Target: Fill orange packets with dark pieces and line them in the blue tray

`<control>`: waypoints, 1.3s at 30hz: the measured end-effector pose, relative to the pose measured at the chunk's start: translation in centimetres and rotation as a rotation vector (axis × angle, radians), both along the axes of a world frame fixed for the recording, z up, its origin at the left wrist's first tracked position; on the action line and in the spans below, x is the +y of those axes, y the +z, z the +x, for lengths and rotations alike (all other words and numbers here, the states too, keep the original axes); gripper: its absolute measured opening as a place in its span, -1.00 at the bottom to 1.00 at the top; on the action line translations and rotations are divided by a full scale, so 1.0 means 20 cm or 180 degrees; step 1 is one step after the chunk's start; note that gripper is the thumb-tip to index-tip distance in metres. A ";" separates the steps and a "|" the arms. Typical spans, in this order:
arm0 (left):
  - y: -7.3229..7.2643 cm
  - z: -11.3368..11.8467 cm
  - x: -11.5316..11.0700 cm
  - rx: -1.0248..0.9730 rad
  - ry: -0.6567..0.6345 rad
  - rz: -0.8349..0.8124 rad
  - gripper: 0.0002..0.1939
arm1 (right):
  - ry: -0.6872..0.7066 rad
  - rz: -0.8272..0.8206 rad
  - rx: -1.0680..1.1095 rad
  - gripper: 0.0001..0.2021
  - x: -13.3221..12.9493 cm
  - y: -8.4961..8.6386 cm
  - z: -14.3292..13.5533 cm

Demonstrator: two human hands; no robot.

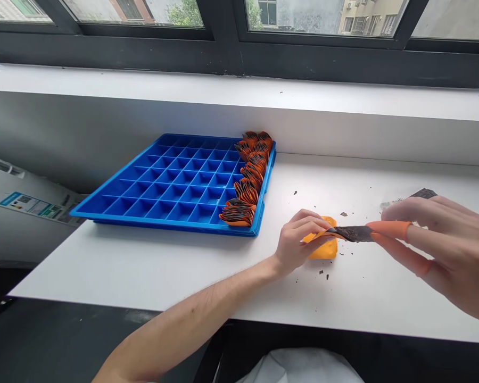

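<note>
My left hand pinches a small orange packet above a yellow-orange block on the white table. From the packet's right end sticks out a dark, flaky strip. Its other end is between the fingers of my right hand, which wears orange finger covers on two fingers. Another dark piece shows behind my right hand, beside some clear plastic, partly hidden.
A blue compartment tray stands left of my hands, with bundles of orange and dark packets along its right side. Dark crumbs lie around the block on the table. A white sill and window run behind.
</note>
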State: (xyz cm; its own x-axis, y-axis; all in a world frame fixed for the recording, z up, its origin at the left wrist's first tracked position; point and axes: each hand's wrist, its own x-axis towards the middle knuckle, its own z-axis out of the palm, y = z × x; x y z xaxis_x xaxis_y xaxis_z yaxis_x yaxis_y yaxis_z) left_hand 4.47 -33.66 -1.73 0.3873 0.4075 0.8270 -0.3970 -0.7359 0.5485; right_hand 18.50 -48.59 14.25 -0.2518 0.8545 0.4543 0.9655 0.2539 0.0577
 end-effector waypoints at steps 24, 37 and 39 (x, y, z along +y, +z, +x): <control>-0.02 0.01 0.00 0.0044 -0.0088 0.0179 -0.86 | 0.0219 -0.0083 -0.0708 -0.81 -0.02 0.03 0.00; -0.01 0.01 0.00 0.0059 -0.0074 0.0173 -0.84 | 0.0311 -0.0119 -0.0950 -0.73 -0.06 0.04 -0.03; -0.01 0.01 0.00 0.0064 -0.0061 0.0162 -0.84 | 0.0341 -0.0117 -0.0964 -0.70 -0.07 0.04 -0.03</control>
State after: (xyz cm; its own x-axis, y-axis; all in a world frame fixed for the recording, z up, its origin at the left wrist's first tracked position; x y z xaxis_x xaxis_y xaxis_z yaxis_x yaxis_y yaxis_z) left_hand 4.69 -33.65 -1.95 0.4115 0.3574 0.8384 -0.4006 -0.7553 0.5186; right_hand 17.89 -49.91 14.97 -0.4603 0.8302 0.3145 0.8735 0.3604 0.3272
